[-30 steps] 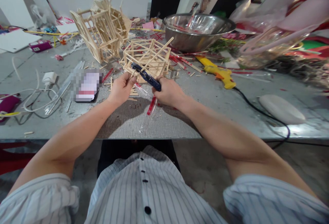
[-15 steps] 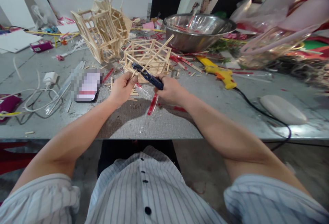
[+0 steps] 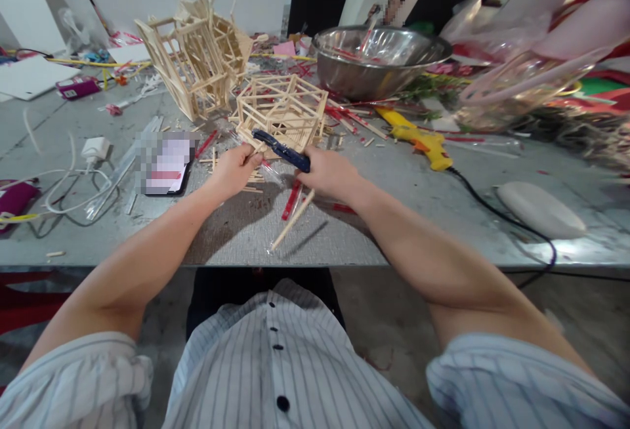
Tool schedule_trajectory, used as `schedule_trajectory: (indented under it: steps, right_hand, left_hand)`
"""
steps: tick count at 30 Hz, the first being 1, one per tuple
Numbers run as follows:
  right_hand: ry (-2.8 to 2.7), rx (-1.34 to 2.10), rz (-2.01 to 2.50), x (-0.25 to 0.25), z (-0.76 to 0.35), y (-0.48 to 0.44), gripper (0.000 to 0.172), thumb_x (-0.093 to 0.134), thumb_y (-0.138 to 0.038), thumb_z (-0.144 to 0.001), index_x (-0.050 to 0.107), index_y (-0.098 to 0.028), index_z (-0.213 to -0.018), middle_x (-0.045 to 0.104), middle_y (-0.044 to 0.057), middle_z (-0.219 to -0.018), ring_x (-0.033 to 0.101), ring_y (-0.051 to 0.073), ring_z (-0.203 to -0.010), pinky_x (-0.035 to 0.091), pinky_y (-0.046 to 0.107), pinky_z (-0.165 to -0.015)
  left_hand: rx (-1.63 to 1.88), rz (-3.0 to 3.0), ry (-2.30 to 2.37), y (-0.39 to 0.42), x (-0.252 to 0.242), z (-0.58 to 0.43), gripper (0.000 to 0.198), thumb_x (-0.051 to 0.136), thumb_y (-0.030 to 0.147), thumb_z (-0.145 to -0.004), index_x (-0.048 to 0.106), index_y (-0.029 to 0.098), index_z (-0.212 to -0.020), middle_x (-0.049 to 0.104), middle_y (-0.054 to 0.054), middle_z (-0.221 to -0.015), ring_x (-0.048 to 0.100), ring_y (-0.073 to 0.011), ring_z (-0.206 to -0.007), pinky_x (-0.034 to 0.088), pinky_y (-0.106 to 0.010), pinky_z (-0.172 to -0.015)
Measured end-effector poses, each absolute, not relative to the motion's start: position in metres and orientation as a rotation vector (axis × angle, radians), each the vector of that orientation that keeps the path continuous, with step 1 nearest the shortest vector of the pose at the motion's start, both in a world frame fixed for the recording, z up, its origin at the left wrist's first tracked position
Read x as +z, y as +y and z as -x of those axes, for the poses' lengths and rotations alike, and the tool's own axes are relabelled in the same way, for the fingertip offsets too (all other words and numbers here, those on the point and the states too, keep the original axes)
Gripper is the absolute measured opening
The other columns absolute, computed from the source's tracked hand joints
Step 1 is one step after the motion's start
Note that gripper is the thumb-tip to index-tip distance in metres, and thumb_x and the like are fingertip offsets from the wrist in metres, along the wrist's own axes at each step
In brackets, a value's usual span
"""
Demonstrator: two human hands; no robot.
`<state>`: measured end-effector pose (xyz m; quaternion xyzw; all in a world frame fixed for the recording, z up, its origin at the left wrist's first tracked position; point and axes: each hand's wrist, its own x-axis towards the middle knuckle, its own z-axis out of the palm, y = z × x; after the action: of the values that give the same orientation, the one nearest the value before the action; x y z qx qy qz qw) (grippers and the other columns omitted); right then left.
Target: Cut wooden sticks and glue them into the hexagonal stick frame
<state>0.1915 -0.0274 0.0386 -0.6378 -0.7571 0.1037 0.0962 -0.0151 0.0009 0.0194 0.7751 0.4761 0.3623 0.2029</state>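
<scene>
Across the whole width, grey table [image 3: 443, 232], crowded with craft scraps. At the far middle, wide steel bowl [image 3: 378, 65]. Left of it, tall frame of wooden sticks [image 3: 197, 55], leaning. Between these two and nearer, smaller stick frame [image 3: 283, 107], box-shaped, standing right behind the hands. To the right, yellow glue gun [image 3: 418, 140], lying flat. To the left, phone [image 3: 165, 165], near the left hand [image 3: 235, 170] but not touching. Near the table middle, left hand and right hand [image 3: 329, 174] close together, a little above the surface. Right hand closed around the rear of dark blue cutting pliers [image 3: 281, 147], fingers wrapped and pressed together; pliers pointing left and away, tip toward the left hand. Blades open or closed: cannot tell. Left thumb and forefinger pinching short wooden piece [image 3: 255, 151] just at the tip of the pliers, other fingers curled in. Below the right hand, longer wooden stick [image 3: 294, 218], tilted, just beside a red strip [image 3: 290, 196], its shadow on the table at the right side; resting on the table or not, cannot tell.
</scene>
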Motion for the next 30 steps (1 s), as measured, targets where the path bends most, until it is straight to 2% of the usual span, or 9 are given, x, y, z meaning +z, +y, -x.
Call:
schedule_trajectory:
  steps: [6, 12, 16, 19, 23, 27, 30]
  right_hand:
    - [-2.194, 0.202, 1.999, 0.031, -0.196, -0.021, 0.044, 0.054, -0.033, -0.08, 0.051, -0.015, -0.12, 0.065, 0.02, -0.112, 0.064, 0.035, -0.097, 0.047, 0.045, -0.077]
    - [-2.169, 0.175, 1.999, 0.026, -0.196, -0.018, 0.043, 0.052, -0.039, -0.084, 0.05, -0.016, -0.12, 0.064, 0.019, -0.111, 0.062, 0.035, -0.1, 0.046, 0.047, -0.082]
    - [-2.171, 0.167, 1.976, 0.026, -0.194, -0.019, 0.049, 0.053, -0.047, -0.085, 0.049, -0.016, -0.122, 0.064, 0.018, -0.11, 0.06, 0.035, -0.104, 0.045, 0.049, -0.084]
    - [-2.154, 0.169, 1.966, 0.024, -0.195, -0.017, 0.049, 0.052, -0.051, -0.085, 0.05, -0.018, -0.122, 0.063, 0.017, -0.111, 0.059, 0.035, -0.106, 0.045, 0.05, -0.086]
    - [-2.124, 0.14, 1.947, 0.023, -0.2, -0.013, 0.048, 0.053, -0.046, -0.085, 0.049, -0.019, -0.124, 0.063, 0.016, -0.113, 0.059, 0.034, -0.105, 0.046, 0.049, -0.086]
    - [-2.089, 0.128, 1.929, 0.024, -0.204, -0.011, 0.049, 0.054, -0.043, -0.084, 0.049, -0.018, -0.126, 0.062, 0.016, -0.115, 0.059, 0.034, -0.107, 0.046, 0.048, -0.088]
    - [-2.052, 0.119, 1.909, 0.026, -0.208, -0.01, 0.05, 0.053, -0.043, -0.085, 0.048, -0.018, -0.127, 0.062, 0.015, -0.115, 0.059, 0.033, -0.107, 0.047, 0.049, -0.087]
  left_hand:
    - [0.818, -2.27, 1.574, -0.005, 0.029, 0.013, 0.032, 0.057, 0.025, -0.082, 0.036, 0.02, -0.059, 0.033, 0.005, -0.052, 0.029, -0.0097, -0.051, 0.021, -0.026, -0.053]
    - [0.662, -2.507, 1.353, -0.021, 0.027, 0.007, 0.023, 0.055, 0.037, -0.085, 0.052, 0.018, -0.073, 0.043, 0.003, -0.058, 0.038, -0.01, -0.054, 0.026, -0.024, -0.054]
    - [0.602, -2.592, 1.311, -0.026, 0.025, 0.003, 0.025, 0.055, 0.037, -0.087, 0.055, 0.018, -0.072, 0.043, 0.003, -0.056, 0.037, -0.0097, -0.051, 0.025, -0.025, -0.053]
    - [0.655, -2.544, 1.26, -0.026, 0.024, 0.003, 0.026, 0.051, 0.035, -0.089, 0.052, 0.017, -0.07, 0.041, 0.004, -0.055, 0.035, -0.0087, -0.05, 0.025, -0.024, -0.052]
    - [0.78, -2.368, 1.166, -0.021, 0.022, 0.005, 0.027, 0.046, 0.032, -0.092, 0.05, 0.017, -0.07, 0.04, 0.004, -0.056, 0.037, -0.0082, -0.051, 0.028, -0.022, -0.051]
    - [0.768, -2.098, 1.139, -0.016, 0.023, 0.007, 0.019, 0.042, 0.026, -0.094, 0.052, 0.017, -0.08, 0.051, 0.003, -0.061, 0.043, -0.0074, -0.048, 0.035, -0.021, -0.051]
    - [0.742, -2.116, 1.236, -0.014, 0.031, 0.011, 0.018, 0.041, 0.024, -0.094, 0.052, 0.016, -0.081, 0.057, 0.001, -0.067, 0.046, -0.0075, -0.049, 0.037, -0.021, -0.051]
